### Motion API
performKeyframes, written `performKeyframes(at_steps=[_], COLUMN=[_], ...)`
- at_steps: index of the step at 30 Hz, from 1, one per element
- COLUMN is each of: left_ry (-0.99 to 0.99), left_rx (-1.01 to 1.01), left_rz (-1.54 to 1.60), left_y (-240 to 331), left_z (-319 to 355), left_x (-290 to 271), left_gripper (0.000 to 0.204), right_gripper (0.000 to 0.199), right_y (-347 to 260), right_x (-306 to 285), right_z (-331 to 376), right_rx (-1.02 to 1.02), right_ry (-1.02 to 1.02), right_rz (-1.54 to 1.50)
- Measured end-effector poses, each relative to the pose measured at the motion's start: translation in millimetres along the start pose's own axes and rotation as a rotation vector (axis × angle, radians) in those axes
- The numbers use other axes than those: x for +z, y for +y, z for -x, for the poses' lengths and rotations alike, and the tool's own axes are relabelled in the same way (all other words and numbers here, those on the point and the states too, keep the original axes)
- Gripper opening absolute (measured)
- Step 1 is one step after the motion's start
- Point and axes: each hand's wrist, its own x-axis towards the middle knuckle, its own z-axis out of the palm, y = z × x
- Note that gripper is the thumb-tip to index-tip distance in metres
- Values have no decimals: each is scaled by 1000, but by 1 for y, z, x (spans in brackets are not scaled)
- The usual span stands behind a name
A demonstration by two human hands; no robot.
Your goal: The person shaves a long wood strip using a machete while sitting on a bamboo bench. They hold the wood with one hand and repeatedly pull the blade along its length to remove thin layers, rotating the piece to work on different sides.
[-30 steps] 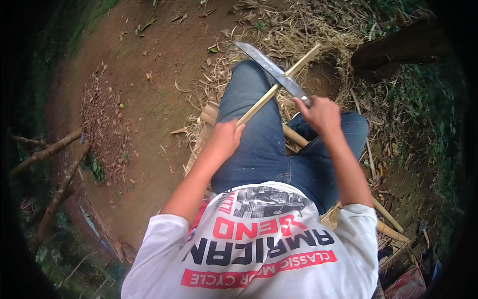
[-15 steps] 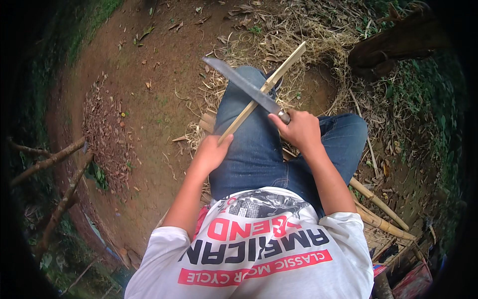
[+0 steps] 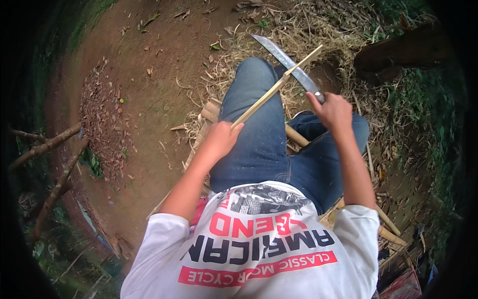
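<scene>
Left hand (image 3: pixel 219 139) is wrapped tight around the near end of a thin bamboo stick (image 3: pixel 274 89), grip fully closed on it, and the stick runs up and away from that grip on a slant, out over the left thigh of the blue jeans (image 3: pixel 259 144) toward the straw beyond the knee. Right hand (image 3: pixel 332 110) is fisted around the handle of a long knife (image 3: pixel 286 62), that grip shut too, handle hidden inside the fingers. From the right grip the blade reaches up and to the left, its point well past the knee, and it crosses the stick near the stick's far end, blade lying against the wood right where the two meet. The two hands sit well apart, the left lower and nearer the body, the right higher and out over the right knee. Under both grips, the person's legs; just below the left grip a few thicker bamboo poles (image 3: pixel 209 112) poke out from under the thigh. Beyond the blade tip, a spread of dry straw and shavings (image 3: pixel 318 30) on the dirt ground (image 3: pixel 149 89). Far to the left of the left grip, bare branches (image 3: pixel 47 147) lie at the ground's edge.
</scene>
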Motion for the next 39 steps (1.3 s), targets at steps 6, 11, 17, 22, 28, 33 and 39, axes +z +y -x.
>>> performKeyframes(at_steps=[6, 11, 17, 22, 28, 33, 39], left_ry=[33, 85, 71, 83, 38, 83, -12], left_rx=[1, 26, 6, 1, -36, 150, 127], left_rz=[-83, -40, -8, -9, 4, -31, -19], left_y=[-5, -10, -7, -8, -9, -6, -7], left_z=[1, 2, 0, -1, -1, -6, -19], left_x=[5, 2, 2, 3, -1, 1, -4], left_gripper=[50, 51, 52, 52, 46, 45, 44], right_gripper=[74, 75, 72, 68, 67, 71, 78], right_y=[-3, -1, -31, -55, -67, 51, 43], right_x=[11, 38, 20, -6, -1, -12, -2], right_z=[1, -2, 15, 27, 31, -22, -12], right_rx=[118, 169, 161, -3, -247, -27, 168], right_ry=[-194, -336, -159, -146, -119, 152, -138], right_rz=[-371, -797, -593, -338, -30, 51, -266])
